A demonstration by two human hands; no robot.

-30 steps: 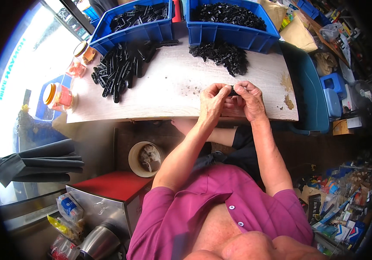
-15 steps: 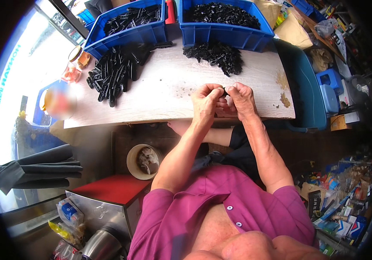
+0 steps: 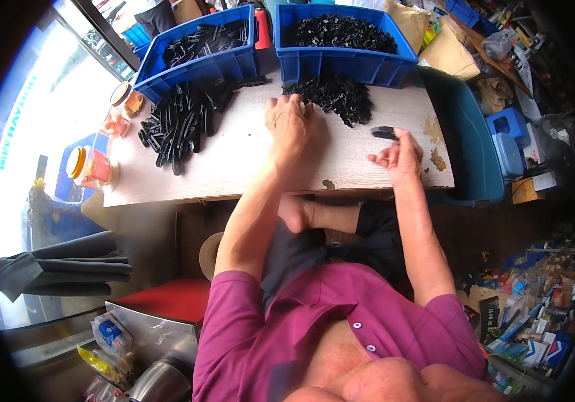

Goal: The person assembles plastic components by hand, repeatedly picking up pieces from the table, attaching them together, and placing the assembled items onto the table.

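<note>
My right hand (image 3: 401, 157) is raised over the right part of the table, pinching a narrow black plastic piece (image 3: 385, 132) between thumb and fingertips. Its other fingers curl loosely below. My left hand (image 3: 289, 125) reaches to the left edge of a heap of small black plastic parts (image 3: 341, 100), back of the hand up. Its fingers bend down to the tabletop, and whatever they grip is hidden beneath them. Left of that hand lies a pile of long black plastic pieces (image 3: 183, 124).
Two blue bins stand at the back: the left bin (image 3: 197, 72) holds long black pieces, the right bin (image 3: 348, 65) small ones. Lidded jars (image 3: 93, 167) line the left table edge (image 3: 167, 201). A teal tub (image 3: 478, 154) stands at the right.
My hands, together around a small dark thing before, have parted. The left has moved away to the heap of small parts; the right has shifted right and shows a black piece.
</note>
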